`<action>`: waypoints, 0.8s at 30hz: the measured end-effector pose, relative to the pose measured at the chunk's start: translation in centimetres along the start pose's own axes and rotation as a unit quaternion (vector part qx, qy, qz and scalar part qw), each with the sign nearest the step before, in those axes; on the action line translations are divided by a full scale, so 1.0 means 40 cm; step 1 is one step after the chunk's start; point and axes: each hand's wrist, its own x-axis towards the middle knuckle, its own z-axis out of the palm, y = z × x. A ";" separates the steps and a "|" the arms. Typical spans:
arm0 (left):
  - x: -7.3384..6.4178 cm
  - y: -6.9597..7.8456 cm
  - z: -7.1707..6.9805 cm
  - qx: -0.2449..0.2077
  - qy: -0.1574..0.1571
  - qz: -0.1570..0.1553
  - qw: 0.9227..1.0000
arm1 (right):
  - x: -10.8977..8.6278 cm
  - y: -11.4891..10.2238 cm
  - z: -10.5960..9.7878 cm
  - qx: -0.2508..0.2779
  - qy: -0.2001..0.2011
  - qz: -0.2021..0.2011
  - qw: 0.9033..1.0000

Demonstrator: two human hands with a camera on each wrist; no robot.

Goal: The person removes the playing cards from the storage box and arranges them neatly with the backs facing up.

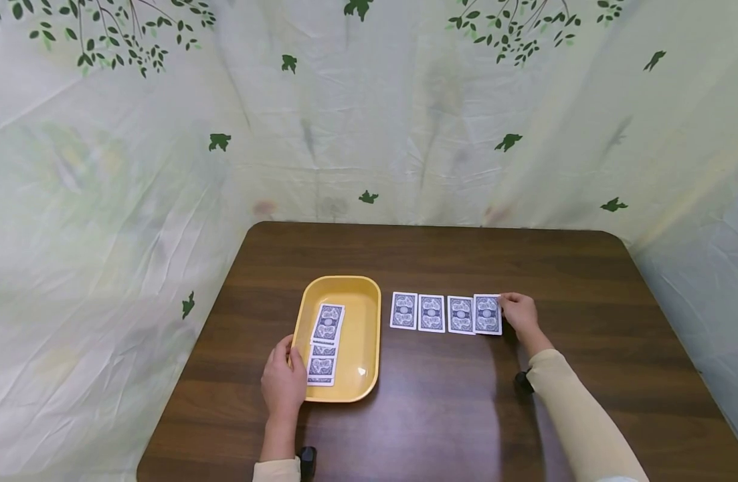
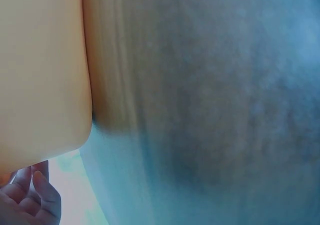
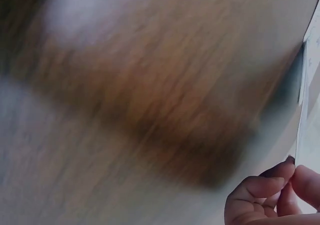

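A yellow tray [image 1: 359, 348] lies on the table with several face-down playing cards [image 1: 322, 365] overlapping in its left half. My left hand [image 1: 284, 378] holds the tray by its left rim, and its curled fingers [image 2: 47, 195] show beside the tray wall in the left wrist view. To the right of the tray, several blue-backed cards [image 1: 404, 310] lie face down in a row. At the row's right end, my right hand [image 1: 518, 313] pinches the last card [image 1: 487, 314] by its right edge. That card slightly overlaps its neighbour [image 1: 461, 314].
The brown wooden table [image 1: 441, 415] has rounded far corners. A pale curtain [image 1: 405, 120] printed with leaves hangs behind it and along the sides. A dark band-like device sits at each wrist.
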 end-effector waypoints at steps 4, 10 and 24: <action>0.002 -0.003 0.001 -0.001 0.002 0.002 1.000 | 0.000 0.006 -0.001 -0.041 0.005 -0.014 0.999; 0.003 -0.005 0.004 -0.001 0.002 0.002 1.000 | 0.003 0.010 -0.008 -0.075 0.006 -0.021 0.997; 0.004 -0.004 0.006 -0.003 0.004 0.004 1.000 | 0.000 0.008 -0.004 -0.143 0.010 -0.017 0.990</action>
